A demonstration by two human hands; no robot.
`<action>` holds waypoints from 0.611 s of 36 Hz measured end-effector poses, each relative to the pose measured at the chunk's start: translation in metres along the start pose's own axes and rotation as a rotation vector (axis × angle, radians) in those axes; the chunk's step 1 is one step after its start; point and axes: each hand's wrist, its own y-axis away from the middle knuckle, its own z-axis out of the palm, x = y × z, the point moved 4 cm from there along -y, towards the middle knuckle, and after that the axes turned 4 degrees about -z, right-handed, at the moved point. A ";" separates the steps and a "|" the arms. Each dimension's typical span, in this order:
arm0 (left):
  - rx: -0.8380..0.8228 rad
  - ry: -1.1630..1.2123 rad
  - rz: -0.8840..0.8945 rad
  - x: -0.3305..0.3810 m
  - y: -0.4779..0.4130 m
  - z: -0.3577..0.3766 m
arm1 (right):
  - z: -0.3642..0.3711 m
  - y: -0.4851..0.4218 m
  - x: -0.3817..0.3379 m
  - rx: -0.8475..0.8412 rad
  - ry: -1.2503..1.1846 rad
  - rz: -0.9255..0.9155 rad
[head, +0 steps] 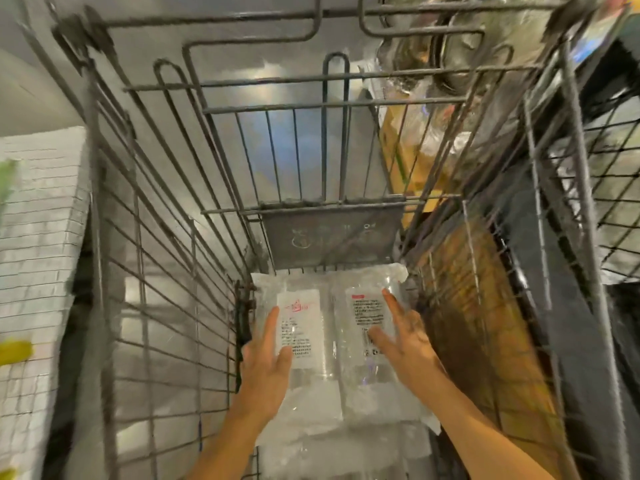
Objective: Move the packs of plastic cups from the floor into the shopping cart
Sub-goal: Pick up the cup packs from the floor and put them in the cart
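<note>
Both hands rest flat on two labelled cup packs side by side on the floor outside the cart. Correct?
No. In the head view the left cup pack and right cup pack lie inside the shopping cart, not on the floor. The left hand and right hand do rest flat on them.

Dim, greyish light; floor (273,77) glare beyond the fingertips (272,322); shopping cart (332,237) wires bow (wide-angle lens); motion blur smears both outer edges.
</note>
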 end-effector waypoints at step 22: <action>-0.175 -0.487 0.079 0.195 0.091 -0.126 | -0.132 0.102 -0.192 -0.092 0.798 -0.245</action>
